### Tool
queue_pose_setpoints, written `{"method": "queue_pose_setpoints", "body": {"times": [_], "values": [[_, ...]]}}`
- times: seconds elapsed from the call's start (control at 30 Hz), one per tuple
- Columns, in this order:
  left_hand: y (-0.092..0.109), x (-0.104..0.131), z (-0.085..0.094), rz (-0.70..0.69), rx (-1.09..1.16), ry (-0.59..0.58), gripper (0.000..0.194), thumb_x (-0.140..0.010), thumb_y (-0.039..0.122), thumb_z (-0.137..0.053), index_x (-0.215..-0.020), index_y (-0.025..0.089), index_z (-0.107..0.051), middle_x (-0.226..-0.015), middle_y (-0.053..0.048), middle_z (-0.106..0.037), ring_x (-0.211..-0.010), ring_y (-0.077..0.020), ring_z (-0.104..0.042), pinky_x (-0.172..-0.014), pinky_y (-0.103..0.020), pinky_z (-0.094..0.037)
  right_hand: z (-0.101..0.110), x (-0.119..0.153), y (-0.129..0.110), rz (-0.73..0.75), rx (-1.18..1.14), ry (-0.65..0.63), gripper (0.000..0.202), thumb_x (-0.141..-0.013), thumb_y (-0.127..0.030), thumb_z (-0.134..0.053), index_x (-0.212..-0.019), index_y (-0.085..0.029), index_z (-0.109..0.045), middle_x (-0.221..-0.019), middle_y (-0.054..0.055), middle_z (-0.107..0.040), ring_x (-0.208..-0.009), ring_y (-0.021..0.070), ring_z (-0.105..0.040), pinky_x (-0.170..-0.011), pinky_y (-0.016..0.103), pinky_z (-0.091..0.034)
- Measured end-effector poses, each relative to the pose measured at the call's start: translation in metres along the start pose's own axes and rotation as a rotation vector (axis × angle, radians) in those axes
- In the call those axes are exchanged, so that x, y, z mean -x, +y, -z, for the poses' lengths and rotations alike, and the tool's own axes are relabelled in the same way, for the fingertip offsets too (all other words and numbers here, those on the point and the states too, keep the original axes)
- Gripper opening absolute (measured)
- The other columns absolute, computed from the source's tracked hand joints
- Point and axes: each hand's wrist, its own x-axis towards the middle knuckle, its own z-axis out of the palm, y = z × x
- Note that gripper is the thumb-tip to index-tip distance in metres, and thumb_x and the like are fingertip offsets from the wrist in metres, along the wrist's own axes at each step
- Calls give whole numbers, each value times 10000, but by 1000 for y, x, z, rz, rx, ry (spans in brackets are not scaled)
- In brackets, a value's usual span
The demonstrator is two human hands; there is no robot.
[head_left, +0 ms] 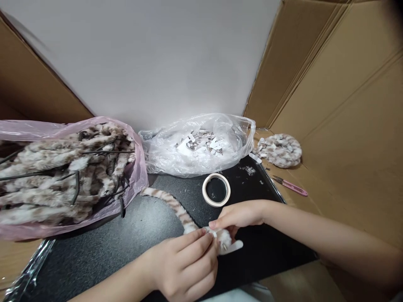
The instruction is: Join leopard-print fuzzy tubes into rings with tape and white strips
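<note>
A long furry strip (pixel 171 202), cream with tan bands, curves across the dark tabletop to my hands. My left hand (pixel 185 262) pinches its white fluffy end from the near side, fingertips pressed together. From the far right my right hand (pixel 241 214) grips the same end, thumb on top and fingers partly hidden beneath. A flat white rounded tab (pixel 235 246) sticks out to the right under the fluff. Whatever lies right between the fingertips is mostly covered. Just beyond my hands lies a roll of cream tape (pixel 205 193).
A pink plastic bag (pixel 143 167) at left spills furry strips (pixel 63 155) and dark rods (pixel 77 188). Behind the tape, a clear bag (pixel 160 157) holds small white pieces (pixel 201 142). At right are a coiled furry bundle (pixel 281 151) and a pink-handled snipper (pixel 295 188). Cardboard walls (pixel 346 105) flank the table.
</note>
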Motion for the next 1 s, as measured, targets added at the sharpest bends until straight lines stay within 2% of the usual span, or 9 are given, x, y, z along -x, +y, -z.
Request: {"method": "queue_pose_setpoints", "body": {"times": [0.13, 0.2, 0.3, 0.4, 0.53, 0.6, 0.67, 0.83, 1.0], "values": [[0, 0, 1, 28, 17, -19, 210, -858, 115, -509, -794, 131, -709, -914, -78, -746, -875, -219, -706, -816, -321, -601, -8, 0, -2, 200, -283, 201, 432, -481, -418, -898, -654, -121, -637, -626, -36, -611, -608, 70, -535, -660, 218, -413], [-2, 0, 3, 76, 46, -43, 222, -877, 91, -492, -836, 104, -711, -934, -102, -747, -883, -217, -704, -826, -313, -600, -10, 0, -4, 267, -302, 307, 408, -469, -380, -908, -614, -117, -633, -615, -36, -607, -614, 71, -526, -670, 223, -399], [-5, 0, 5, 194, 146, -49, 254, -917, 70, -446, -953, 54, -698, -964, -143, -745, -926, -226, -692, -831, -315, -597, -12, 3, -8, 352, -215, 398, 382, -494, -398, -895, -629, -117, -674, -617, -28, -623, -631, 88, -531, -699, 246, -398], [-7, 1, 5, 323, 269, -13, 286, -962, 90, -401, -1043, 50, -673, -971, -143, -747, -949, -213, -680, -811, -302, -593, -15, 9, -13, 409, -137, 437, 378, -515, -435, -876, -638, -125, -697, -648, -14, -654, -651, 108, -557, -721, 265, -419], [-8, -2, 1, 524, 426, 100, 180, -934, 81, -517, -1034, 109, -664, -938, -105, -751, -865, -163, -674, -754, -274, -585, -19, 12, -18, 481, -50, 474, 372, -541, -449, -860, -618, -130, -684, -617, -19, -634, -609, 106, -543, -646, 255, -421], [-8, -4, -2, 578, 487, 168, 171, -903, 51, -564, -1022, 127, -660, -925, -90, -754, -836, -155, -669, -723, -267, -579, -19, 10, -17, 502, -27, 486, 374, -550, -450, -855, -621, -128, -677, -601, -24, -619, -598, 101, -533, -626, 248, -414], [-9, -4, -4, 577, 521, 196, 172, -886, 42, -590, -1011, 135, -661, -928, -83, -758, -840, -155, -669, -721, -266, -575, -19, 7, -16, 490, -38, 494, 385, -544, -458, -856, -622, -128, -673, -603, -21, -622, -595, 102, -538, -624, 249, -419], [-13, 2, -6, 487, 548, 145, 171, -907, 47, -553, -1030, 109, -654, -960, -103, -751, -911, -173, -671, -785, -283, -575, -20, 4, -16, 454, -94, 503, 384, -520, -439, -870, -616, -125, -673, -604, -11, -640, -591, 111, -561, -627, 255, -435], [-12, 2, -6, 600, 456, 203, 164, -892, 45, -571, -999, 133, -658, -906, -77, -749, -822, -152, -651, -723, -275, -559, -24, 9, -22, 551, -103, 580, 326, -507, -362, -891, -628, -130, -697, -635, -5, -661, -601, 117, -574, -639, 259, -459]]}}
